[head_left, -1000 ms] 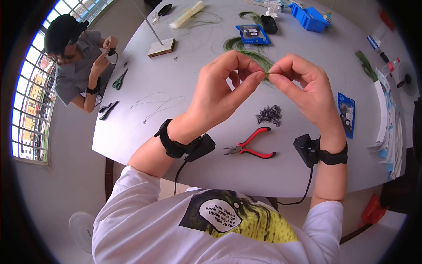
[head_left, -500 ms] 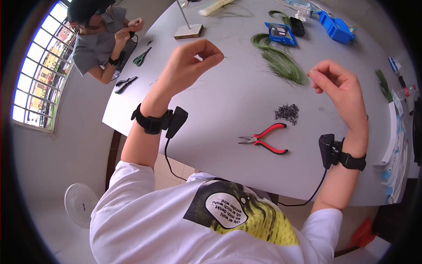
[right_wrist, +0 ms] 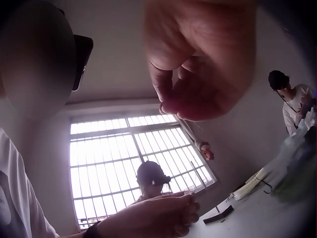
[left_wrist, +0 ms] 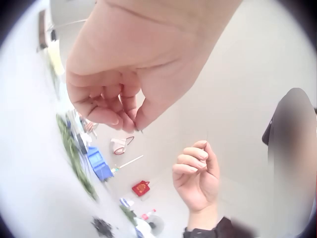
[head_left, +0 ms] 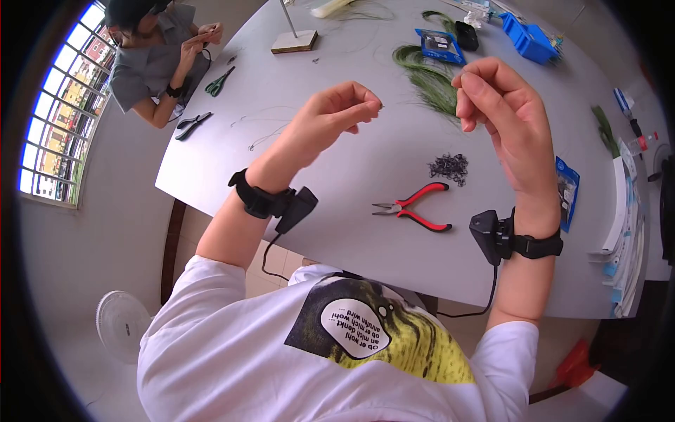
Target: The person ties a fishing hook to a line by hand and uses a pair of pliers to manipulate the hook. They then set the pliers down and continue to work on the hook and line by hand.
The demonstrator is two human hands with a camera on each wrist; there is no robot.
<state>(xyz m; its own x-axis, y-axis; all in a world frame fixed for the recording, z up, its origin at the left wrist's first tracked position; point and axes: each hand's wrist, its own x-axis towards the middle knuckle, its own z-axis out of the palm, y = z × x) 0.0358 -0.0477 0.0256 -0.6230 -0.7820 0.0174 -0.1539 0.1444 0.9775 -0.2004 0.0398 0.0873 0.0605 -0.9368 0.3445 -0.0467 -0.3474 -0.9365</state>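
My left hand [head_left: 330, 119] is raised over the table, thumb and forefinger pinching a tiny dark hook-like piece [left_wrist: 140, 131] that is mostly hidden by the fingertips. Facing it across a gap, my right hand [head_left: 510, 119] pinches a fine, pale strand of line [left_wrist: 208, 134] between thumb and forefinger. The strand barely shows against the wall. Behind the right fingertips lies a bundle of green line [head_left: 429, 81]. Below the hands sit a pile of small black hooks [head_left: 448, 167] and red-handled pliers [head_left: 415, 206] with spread handles.
Thin lines [head_left: 264, 130] lie left of my left hand. Farther left are black pliers [head_left: 193, 125], green scissors [head_left: 219, 83] and another person [head_left: 151, 63]. A wooden block with a rod [head_left: 294, 42], blue packet [head_left: 441, 46] and blue bin [head_left: 527, 39] stand toward the back.
The hands were together at the fingertips a second ago, then moved wide apart. Since then they have come partly back toward each other.
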